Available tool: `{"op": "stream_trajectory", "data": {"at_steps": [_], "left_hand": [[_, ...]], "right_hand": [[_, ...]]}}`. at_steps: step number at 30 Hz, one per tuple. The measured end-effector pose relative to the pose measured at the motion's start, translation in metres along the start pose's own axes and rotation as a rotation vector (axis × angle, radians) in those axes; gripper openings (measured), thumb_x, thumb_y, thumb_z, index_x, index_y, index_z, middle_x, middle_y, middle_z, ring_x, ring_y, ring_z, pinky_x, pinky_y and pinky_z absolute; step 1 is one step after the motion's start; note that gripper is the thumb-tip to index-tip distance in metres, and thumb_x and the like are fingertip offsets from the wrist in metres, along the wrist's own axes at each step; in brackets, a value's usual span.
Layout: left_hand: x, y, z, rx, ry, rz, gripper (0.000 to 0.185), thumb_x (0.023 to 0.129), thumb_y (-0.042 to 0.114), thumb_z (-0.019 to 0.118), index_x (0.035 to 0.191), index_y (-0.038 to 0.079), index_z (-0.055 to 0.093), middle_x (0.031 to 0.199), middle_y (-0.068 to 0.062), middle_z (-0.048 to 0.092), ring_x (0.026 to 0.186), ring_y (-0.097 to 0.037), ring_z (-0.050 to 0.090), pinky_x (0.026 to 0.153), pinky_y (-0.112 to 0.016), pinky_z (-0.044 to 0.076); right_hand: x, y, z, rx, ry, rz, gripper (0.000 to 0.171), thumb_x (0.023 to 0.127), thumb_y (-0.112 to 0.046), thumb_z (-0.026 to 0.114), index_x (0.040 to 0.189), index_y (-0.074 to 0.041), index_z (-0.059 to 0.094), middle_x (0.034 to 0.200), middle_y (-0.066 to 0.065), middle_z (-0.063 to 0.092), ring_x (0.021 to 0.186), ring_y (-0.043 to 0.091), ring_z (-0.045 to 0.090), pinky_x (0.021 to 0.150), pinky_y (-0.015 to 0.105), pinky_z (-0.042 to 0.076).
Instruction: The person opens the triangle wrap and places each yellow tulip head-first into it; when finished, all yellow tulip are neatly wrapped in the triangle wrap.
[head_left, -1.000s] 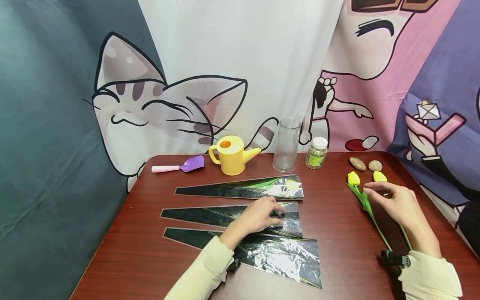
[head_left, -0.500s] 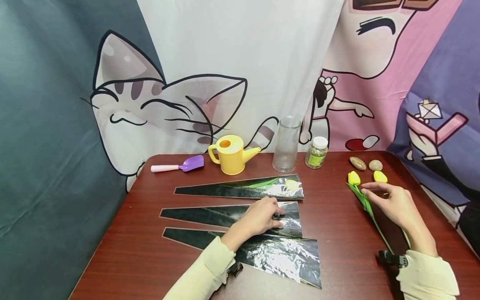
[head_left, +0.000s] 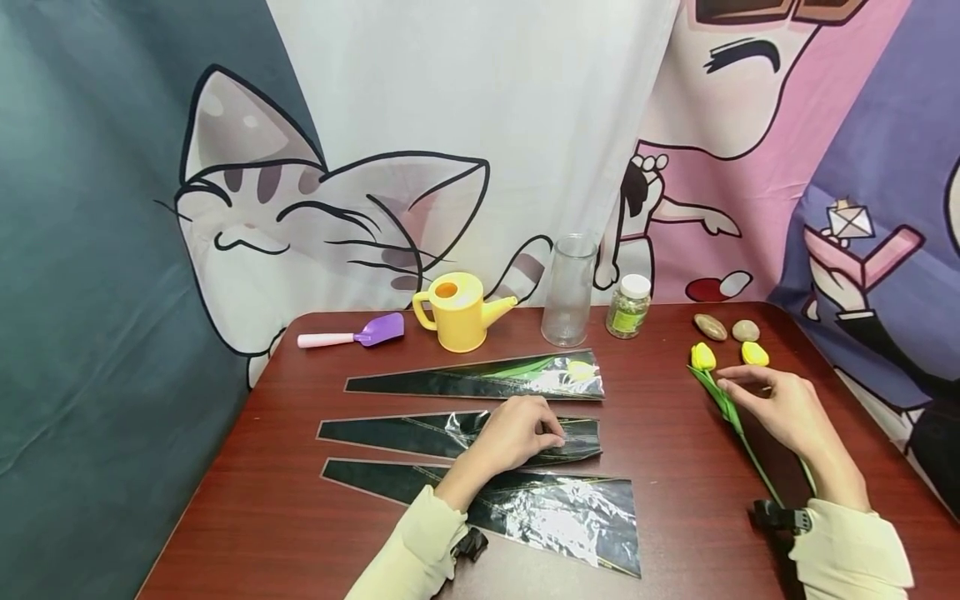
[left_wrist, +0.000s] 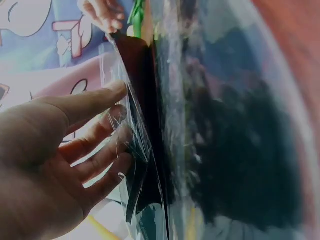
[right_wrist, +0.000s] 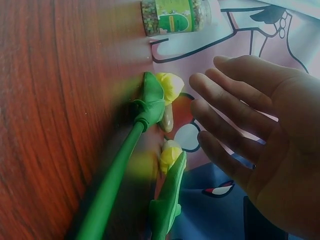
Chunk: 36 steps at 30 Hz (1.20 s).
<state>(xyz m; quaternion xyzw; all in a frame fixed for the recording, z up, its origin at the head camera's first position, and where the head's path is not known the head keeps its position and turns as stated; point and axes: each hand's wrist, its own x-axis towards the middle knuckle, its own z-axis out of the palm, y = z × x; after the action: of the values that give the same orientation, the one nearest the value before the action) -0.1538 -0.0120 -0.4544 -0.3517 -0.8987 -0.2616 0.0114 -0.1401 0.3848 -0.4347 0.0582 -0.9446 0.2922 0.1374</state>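
A: How far along?
B: 1 tulip is sleeved in the far cellophane sleeve (head_left: pixel 480 379). The left hand (head_left: pixel 517 433) pinches the middle sleeve's (head_left: pixel 450 433) mouth.
A: And right?
B: 2 yellow tulips (head_left: pixel 723 392) lie bare; the right hand (head_left: pixel 780 408) hovers, fingers spread.

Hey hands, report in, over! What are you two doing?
Left hand pinches the open end of the middle wrapper. Right hand open, hovering over two yellow tulips, not gripping. Nothing blocking either. Over.
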Motion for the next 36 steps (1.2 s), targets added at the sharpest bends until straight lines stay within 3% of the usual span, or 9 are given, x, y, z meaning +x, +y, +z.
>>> {"op": "stream_trajectory", "data": {"at_steps": [8, 11, 15, 18, 20, 25, 30, 32, 36], "left_hand": [[0.002, 0.001, -0.002, -0.038, 0.037, 0.017, 0.005, 0.082, 0.029, 0.081, 0.079, 0.028, 0.077, 0.073, 0.02, 0.055, 0.06, 0.003, 0.046, 0.056, -0.017, 0.038], [0.002, 0.0, -0.001, -0.04, 0.036, 0.012, 0.004, 0.083, 0.03, 0.08, 0.081, 0.027, 0.077, 0.073, 0.02, 0.055, 0.061, 0.003, 0.046, 0.058, -0.017, 0.038], [0.001, -0.001, -0.003, -0.048, 0.033, -0.005, 0.004, 0.083, 0.03, 0.079, 0.082, 0.026, 0.078, 0.073, 0.02, 0.056, 0.063, 0.002, 0.047, 0.06, -0.017, 0.039], [0.002, -0.002, -0.004, -0.057, 0.044, -0.015, 0.005, 0.084, 0.029, 0.079, 0.082, 0.025, 0.079, 0.074, 0.019, 0.057, 0.065, 0.001, 0.049, 0.061, -0.018, 0.04], [0.003, -0.002, -0.006, -0.057, 0.049, -0.011, 0.006, 0.085, 0.03, 0.078, 0.083, 0.025, 0.079, 0.076, 0.019, 0.059, 0.068, 0.0, 0.05, 0.063, -0.019, 0.04], [0.004, -0.003, -0.011, -0.033, 0.046, -0.001, 0.005, 0.086, 0.029, 0.077, 0.085, 0.025, 0.079, 0.079, 0.019, 0.061, 0.073, -0.002, 0.054, 0.068, -0.021, 0.042], [0.004, -0.004, -0.015, -0.025, 0.055, 0.001, 0.004, 0.085, 0.028, 0.078, 0.085, 0.024, 0.079, 0.079, 0.018, 0.062, 0.074, -0.002, 0.055, 0.07, -0.022, 0.043], [0.004, -0.004, -0.015, -0.029, 0.05, 0.003, 0.004, 0.085, 0.027, 0.078, 0.086, 0.024, 0.079, 0.078, 0.017, 0.061, 0.074, -0.003, 0.054, 0.07, -0.022, 0.043], [0.004, -0.002, -0.011, -0.026, 0.022, -0.006, 0.004, 0.086, 0.029, 0.077, 0.086, 0.025, 0.079, 0.078, 0.019, 0.059, 0.074, -0.003, 0.054, 0.07, -0.022, 0.042]], "right_hand": [[-0.005, 0.003, 0.0, -0.017, 0.016, 0.002, 0.024, 0.089, -0.029, 0.074, 0.108, -0.015, 0.076, 0.1, 0.01, 0.072, 0.083, -0.008, 0.051, 0.066, 0.02, 0.041], [-0.004, 0.004, 0.002, -0.049, 0.033, 0.009, 0.022, 0.088, -0.028, 0.075, 0.105, -0.014, 0.076, 0.098, 0.011, 0.072, 0.085, 0.007, 0.059, 0.066, 0.023, 0.041], [0.001, 0.003, 0.006, -0.107, 0.022, -0.001, 0.021, 0.087, -0.026, 0.075, 0.103, -0.012, 0.076, 0.097, 0.016, 0.071, 0.088, 0.036, 0.063, 0.068, 0.041, 0.044], [0.009, 0.001, 0.006, -0.147, -0.023, -0.025, 0.022, 0.088, -0.027, 0.074, 0.105, -0.013, 0.075, 0.097, 0.018, 0.071, 0.088, 0.042, 0.062, 0.063, 0.053, 0.043], [0.014, -0.001, 0.002, -0.172, -0.042, -0.046, 0.021, 0.087, -0.026, 0.074, 0.104, -0.014, 0.075, 0.095, 0.016, 0.071, 0.085, 0.04, 0.063, 0.058, 0.051, 0.043], [0.021, -0.001, -0.009, -0.184, -0.078, -0.252, 0.019, 0.079, -0.012, 0.081, 0.097, -0.016, 0.076, 0.086, -0.001, 0.071, 0.074, 0.019, 0.062, 0.057, 0.033, 0.044], [0.021, 0.01, -0.011, -0.158, -0.213, -0.556, 0.042, 0.065, 0.01, 0.083, 0.094, -0.019, 0.075, 0.094, -0.008, 0.067, 0.083, 0.008, 0.059, 0.071, 0.014, 0.042], [0.019, 0.016, -0.01, -0.198, -0.246, -0.617, 0.05, 0.059, 0.014, 0.082, 0.097, -0.019, 0.075, 0.1, -0.005, 0.065, 0.092, 0.011, 0.058, 0.077, 0.014, 0.041], [0.01, 0.029, -0.005, -0.302, -0.249, -0.698, 0.054, 0.053, 0.009, 0.085, 0.098, -0.02, 0.074, 0.109, 0.002, 0.062, 0.101, 0.02, 0.055, 0.074, 0.029, 0.048]]}}
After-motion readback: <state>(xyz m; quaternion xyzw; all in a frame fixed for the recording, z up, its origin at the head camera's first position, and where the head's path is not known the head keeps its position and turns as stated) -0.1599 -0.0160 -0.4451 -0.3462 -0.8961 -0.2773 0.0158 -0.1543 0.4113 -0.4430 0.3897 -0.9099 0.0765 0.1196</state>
